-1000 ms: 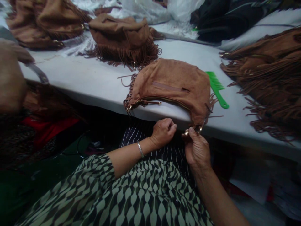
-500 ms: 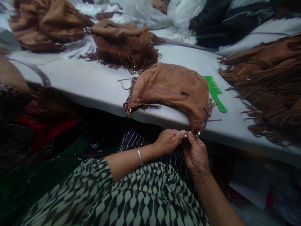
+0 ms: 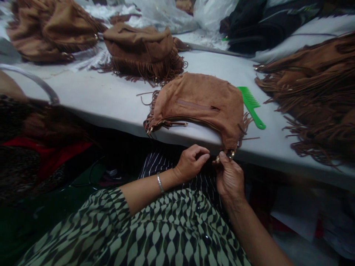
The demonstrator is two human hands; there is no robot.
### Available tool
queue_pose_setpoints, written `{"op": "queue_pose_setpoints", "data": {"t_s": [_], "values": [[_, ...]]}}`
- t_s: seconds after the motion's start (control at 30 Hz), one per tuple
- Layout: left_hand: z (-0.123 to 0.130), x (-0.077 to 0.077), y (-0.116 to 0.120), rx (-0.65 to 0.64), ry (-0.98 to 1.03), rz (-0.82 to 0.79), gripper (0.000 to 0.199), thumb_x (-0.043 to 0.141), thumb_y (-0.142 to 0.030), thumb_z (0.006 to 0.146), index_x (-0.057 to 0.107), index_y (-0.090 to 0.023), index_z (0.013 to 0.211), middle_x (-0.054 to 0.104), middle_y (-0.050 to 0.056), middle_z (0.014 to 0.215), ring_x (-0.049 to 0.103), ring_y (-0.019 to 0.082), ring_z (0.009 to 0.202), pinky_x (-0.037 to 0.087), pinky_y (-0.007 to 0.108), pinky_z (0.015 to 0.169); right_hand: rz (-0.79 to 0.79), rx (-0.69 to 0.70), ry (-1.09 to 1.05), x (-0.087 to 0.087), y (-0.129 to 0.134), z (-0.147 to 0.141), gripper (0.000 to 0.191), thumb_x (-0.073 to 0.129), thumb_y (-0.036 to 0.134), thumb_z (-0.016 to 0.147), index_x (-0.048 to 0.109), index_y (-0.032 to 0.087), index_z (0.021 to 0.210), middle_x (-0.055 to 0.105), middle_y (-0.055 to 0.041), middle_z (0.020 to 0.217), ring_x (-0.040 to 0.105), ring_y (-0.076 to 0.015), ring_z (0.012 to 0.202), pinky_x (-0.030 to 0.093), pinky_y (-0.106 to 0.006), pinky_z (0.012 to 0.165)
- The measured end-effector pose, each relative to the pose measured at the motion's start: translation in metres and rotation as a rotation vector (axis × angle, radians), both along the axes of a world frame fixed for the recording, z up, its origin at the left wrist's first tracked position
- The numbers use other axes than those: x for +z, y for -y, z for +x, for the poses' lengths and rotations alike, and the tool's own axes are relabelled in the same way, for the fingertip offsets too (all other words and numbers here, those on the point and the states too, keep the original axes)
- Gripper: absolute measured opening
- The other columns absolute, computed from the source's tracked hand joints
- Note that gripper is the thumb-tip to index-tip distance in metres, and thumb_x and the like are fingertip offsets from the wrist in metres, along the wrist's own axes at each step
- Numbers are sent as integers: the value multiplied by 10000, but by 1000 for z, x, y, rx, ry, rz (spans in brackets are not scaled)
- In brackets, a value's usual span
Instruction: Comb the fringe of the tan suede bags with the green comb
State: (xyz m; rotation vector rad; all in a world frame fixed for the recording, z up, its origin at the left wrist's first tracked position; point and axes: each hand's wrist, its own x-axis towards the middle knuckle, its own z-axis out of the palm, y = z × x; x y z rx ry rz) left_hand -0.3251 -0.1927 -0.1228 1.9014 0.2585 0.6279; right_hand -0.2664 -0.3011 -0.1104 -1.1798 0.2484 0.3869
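A brown suede handbag point(image 3: 203, 88) with fringe lies at the table's front edge, its curved zip opening facing me. At its right end, gold metal fittings hang over the edge. My right hand point(image 3: 230, 180) pinches a small gold metal clasp point(image 3: 217, 159) there between thumb and fingers. Just left of it, apart from the bag, my left hand point(image 3: 191, 163) is closed with curled fingers, thumb close to the forefinger; anything held in it is too small to make out. A green comb point(image 3: 253, 109) lies by the bag's right side.
Other brown fringed bags stand behind point(image 3: 140, 44), at the far left point(image 3: 52, 29) and at the right point(image 3: 321, 88) of the white table point(image 3: 91, 96). Clear plastic wrapping point(image 3: 166, 16) and a black bag point(image 3: 249, 29) lie at the back. Another person's arm point(image 3: 9, 87) shows at the left edge.
My left hand has drawn back to the left, away from the right hand and the bag's end. The right hand stays there, and the gold clasp now shows in its fingers.
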Motion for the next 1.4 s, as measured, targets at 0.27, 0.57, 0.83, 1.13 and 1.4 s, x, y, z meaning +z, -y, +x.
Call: {"op": "queue_pose_setpoints", "data": {"t_s": [0.27,0.57,0.83,1.13,1.4], "values": [[1,-3,7,-104,115,387,230,497,-310,909,665,-155,876,680,46,778,616,126,732,506,250,709,35,-11,-27,2,-1,-1,341,872,277,456,614,137,630,572,53,606,512,-63,569,421,-188,530],[4,-2,3,-150,148,621,270,409,-251,937,629,-129,839,651,56,735,600,147,722,488,266,693,22,-12,-20,3,-1,-1,329,875,269,462,613,130,604,559,51,585,499,-55,568,417,-165,523],[8,4,2,-238,40,725,279,344,-252,929,562,-139,796,588,66,749,529,155,728,455,282,704,-20,10,1,-3,5,2,317,855,290,511,603,128,614,548,49,580,487,-58,546,384,-185,506],[12,4,-1,-240,53,690,246,350,-243,903,534,-138,778,564,63,735,496,158,708,439,281,691,-14,-5,-19,0,3,2,309,864,261,484,613,131,610,553,58,574,487,-51,546,386,-174,504],[16,-1,-5,-144,49,497,191,389,-230,881,523,-149,771,550,51,728,494,148,706,428,275,688,-7,30,1,-3,5,2,302,864,297,496,627,143,604,574,50,589,514,-61,580,436,-184,562]]}}
